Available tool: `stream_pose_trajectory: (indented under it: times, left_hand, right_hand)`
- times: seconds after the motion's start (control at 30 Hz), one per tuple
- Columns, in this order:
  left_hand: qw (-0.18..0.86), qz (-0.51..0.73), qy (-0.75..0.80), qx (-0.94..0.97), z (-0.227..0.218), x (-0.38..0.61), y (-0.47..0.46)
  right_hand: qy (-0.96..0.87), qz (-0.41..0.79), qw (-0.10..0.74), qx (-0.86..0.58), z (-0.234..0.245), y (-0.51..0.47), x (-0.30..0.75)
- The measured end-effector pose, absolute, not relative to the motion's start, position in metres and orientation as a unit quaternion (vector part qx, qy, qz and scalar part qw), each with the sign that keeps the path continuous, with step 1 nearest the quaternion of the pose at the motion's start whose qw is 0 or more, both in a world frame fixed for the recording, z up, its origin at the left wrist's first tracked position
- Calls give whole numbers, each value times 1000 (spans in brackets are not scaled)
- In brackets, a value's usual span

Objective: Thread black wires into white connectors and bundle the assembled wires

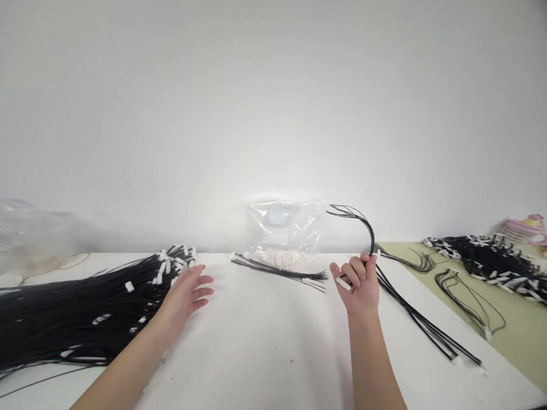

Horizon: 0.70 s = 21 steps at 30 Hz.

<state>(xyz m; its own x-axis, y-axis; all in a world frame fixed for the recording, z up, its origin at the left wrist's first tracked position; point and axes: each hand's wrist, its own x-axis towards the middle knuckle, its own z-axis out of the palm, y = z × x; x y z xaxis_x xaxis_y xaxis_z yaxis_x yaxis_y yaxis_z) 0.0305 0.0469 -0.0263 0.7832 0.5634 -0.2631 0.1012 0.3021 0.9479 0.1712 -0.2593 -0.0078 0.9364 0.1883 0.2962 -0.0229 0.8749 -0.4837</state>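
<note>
Clear plastic at far left: a crumpled bag [28,235] stands against the wall behind the heap; loose film could snag stray wires.
Big black heap: wires with white ends [66,316] cover the left of the tabletop [265,357]; strands look easily tangled, so tugging one might drag out its neighbours.
Left hand: the left hand [189,293] is empty, its grip open, beside the heap's white ends; whether it touches them I cannot tell. A careless sweep of the forearm could spread the heap.
Middle bag: a clear bag of small white pieces [295,227] stands by the wall; a knock might spill them if its mouth is open. A short wire bundle [279,271] lies just before it, in the way.
Right hand: the right hand [360,283] has its grip closed around the raised black wires [371,237], which arch up and leftward; a loose hold could let strands slip or fan apart.
Right side: long wires [399,294] slant away beside that hand, where they could catch. Beyond, looped wires [446,281] and another pile [495,259] lie on a green surface [518,340].
</note>
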Motion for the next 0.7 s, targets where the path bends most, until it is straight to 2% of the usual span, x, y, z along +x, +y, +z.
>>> stream_pose_trajectory:
  times: [0.2,0.47,0.6,0.7]
  left_hand:
    - [752,152,280,577,-27,29,47]
    - [758,146,275,574,-27,27,46]
    - [757,137,268,580,-29,27,47]
    - [759,116,258,587,-30,27,45]
  right_hand:
    - [-183,95,952,-228,-7,-261,168]
    - [-219,143,906,-333,-19,-264,172]
    - [-287,187,825,-450,-22,-263,170]
    - [-304,228,714,-588,-18,-256,165]
